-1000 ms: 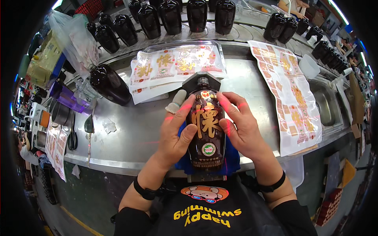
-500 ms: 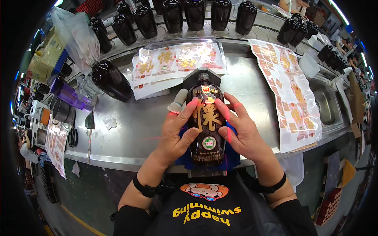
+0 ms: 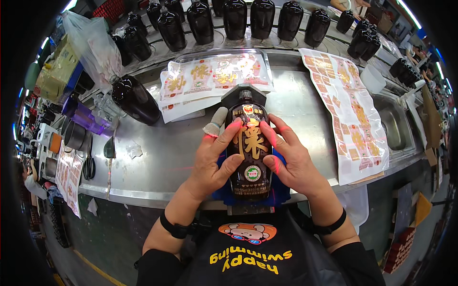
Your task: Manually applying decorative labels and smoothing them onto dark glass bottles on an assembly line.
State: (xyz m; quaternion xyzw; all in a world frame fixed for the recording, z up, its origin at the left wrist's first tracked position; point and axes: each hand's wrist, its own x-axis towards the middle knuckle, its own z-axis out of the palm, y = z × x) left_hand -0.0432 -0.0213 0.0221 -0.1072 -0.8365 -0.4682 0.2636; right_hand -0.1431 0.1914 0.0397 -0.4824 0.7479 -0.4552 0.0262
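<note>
The dark bottles (image 3: 262, 20) behind the gold-marked bottle (image 3: 253, 155) slid right, but the left hand (image 3: 208, 161) and right hand (image 3: 296, 159) stayed on it, so work there seems unfinished. It rests on blue cloth (image 3: 281, 194). The fingers are spread, tips touching its front, not wrapped around.

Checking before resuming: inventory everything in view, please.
Counter: one, silver, centre
Decorated bottle: one, dark, near edge
Padding: one, blue, beneath it
Plain bottles: many, dark, far and left
Printed sheets: several, white and gold, far, left, right
Bag: one, clear, left
Scissors: one, black, left
Container: one, purple, left
Tub: one, white, right
Sink: one, silver, right
Background: cluttered, too blurred to count
Left grip: one, white finger cover, bottle's left
Right grip: one, bare, bottle's right
</note>
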